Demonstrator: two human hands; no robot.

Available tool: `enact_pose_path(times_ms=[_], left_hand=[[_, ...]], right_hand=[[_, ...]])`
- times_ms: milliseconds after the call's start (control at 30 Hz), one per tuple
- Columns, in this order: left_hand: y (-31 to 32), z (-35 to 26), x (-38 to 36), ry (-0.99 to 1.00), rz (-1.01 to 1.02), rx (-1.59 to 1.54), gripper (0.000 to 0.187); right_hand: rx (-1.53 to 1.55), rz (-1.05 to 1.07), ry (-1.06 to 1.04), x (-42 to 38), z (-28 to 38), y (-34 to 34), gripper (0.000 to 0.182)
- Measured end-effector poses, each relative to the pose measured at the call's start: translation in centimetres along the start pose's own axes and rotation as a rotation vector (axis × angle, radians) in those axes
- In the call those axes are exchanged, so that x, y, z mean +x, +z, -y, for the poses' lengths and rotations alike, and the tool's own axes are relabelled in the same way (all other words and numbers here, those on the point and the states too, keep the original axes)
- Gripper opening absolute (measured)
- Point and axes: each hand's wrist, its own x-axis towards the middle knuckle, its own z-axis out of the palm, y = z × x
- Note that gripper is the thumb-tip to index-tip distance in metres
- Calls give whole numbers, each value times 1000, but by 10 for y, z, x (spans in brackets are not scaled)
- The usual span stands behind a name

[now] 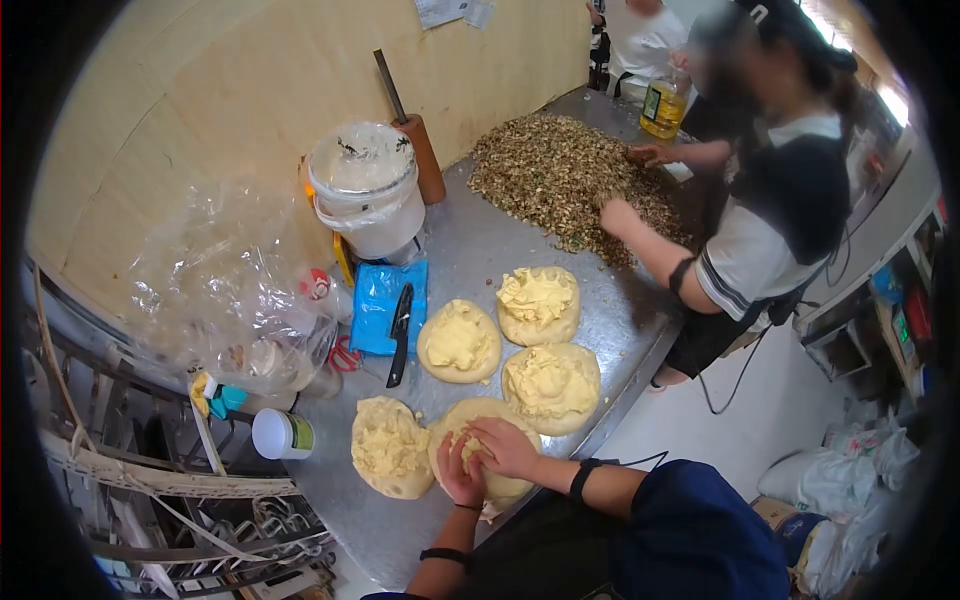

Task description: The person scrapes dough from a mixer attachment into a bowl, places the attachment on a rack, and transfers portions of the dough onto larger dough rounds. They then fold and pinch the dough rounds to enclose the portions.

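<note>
My left hand [462, 480] and my right hand [508, 448] rest on a round of pale dough [478, 411] near the table's front edge. Yellow, butter-like paste [470, 447] shows between them. Both hands have their fingers stretched out over the paste, partly hiding it. Just left of my hands lies another dough round [388, 450] topped with rough yellow paste. Behind them sit three more such rounds: one to the left [459, 342], one to the right [551, 388] and one farther back [538, 305].
A black-handled knife [400, 335] lies on a blue packet [375, 305], near red scissors [344, 355]. Behind stands a white bucket [368, 195]. Across the metal table [455, 240], a co-worker's hands touch a big chopped-nut heap [560, 180], near an oil bottle [662, 110].
</note>
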Motion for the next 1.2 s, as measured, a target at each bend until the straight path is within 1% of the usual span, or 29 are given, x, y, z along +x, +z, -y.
enact_pose_path(times_ms=[233, 300, 333, 400, 433, 500, 533, 600, 633, 700, 733, 800, 833, 867, 933, 1000, 1033, 1067, 1133, 1167, 1200], left_hand=[[-3, 7, 2, 84, -7, 33, 34], [-5, 6, 4, 97, 27, 5, 36], [-7, 3, 5, 112, 23, 4, 36], [-11, -4, 4, 128, -34, -80, 38], [-11, -5, 9, 131, -29, -78, 38], [-14, -7, 13, 99, -80, -107, 37], [-15, -6, 14, 69, -69, -94, 37], [-8, 1, 24, 117, 164, 34, 35], [-5, -1, 22, 82, 173, 43, 35], [-2, -2, 19, 169, 138, 116, 33], [-1, -2, 21, 149, 150, 128, 33], [0, -5, 21, 216, 91, 197, 28], [0, -3, 21, 222, 97, 194, 29], [1, 0, 22, 220, 90, 195, 29], [1, 3, 21, 187, 137, 190, 33], [-3, 2, 18, 170, 111, 188, 37], [-6, 0, 18, 160, 98, 182, 40], [-12, -2, 15, 159, 90, 186, 40], [-34, -19, 1, 53, 3, 28, 50], [-47, -18, -8, 38, 51, 109, 52], [-55, -12, -21, 15, 44, 113, 52]], right_hand=[[-86, 30, -17, 6, 3, -3, 44], [-95, 126, 13, 6, 0, -2, 51], [-102, 114, 5, 5, -1, -3, 51], [90, 71, 67, 4, 1, -9, 58], [92, 65, 70, 5, 3, -15, 58], [-46, 118, -68, -1, 6, -25, 62], [-23, 137, -49, -5, 8, -25, 62], [-135, 168, -14, -11, 8, -16, 60], [-195, 182, -9, -17, 6, -9, 59], [-211, 202, 18, -22, 2, 0, 58], [-250, 191, 30, -21, -1, 3, 58], [-255, 197, 35, -22, -2, 7, 57], [-237, 175, 26, -21, -3, 7, 57], [-224, 153, 12, -19, -5, 5, 56], [-221, 166, 12, -17, -7, 6, 57], [-212, 180, 11, -19, -6, 2, 57], [-58, 107, 22, -20, -7, -4, 55], [96, 34, 35, -21, -8, -12, 53], [82, 76, 60, -33, -3, -41, 51], [65, 118, 91, -44, 0, -56, 48], [74, 141, 93, -55, 1, -67, 48]])
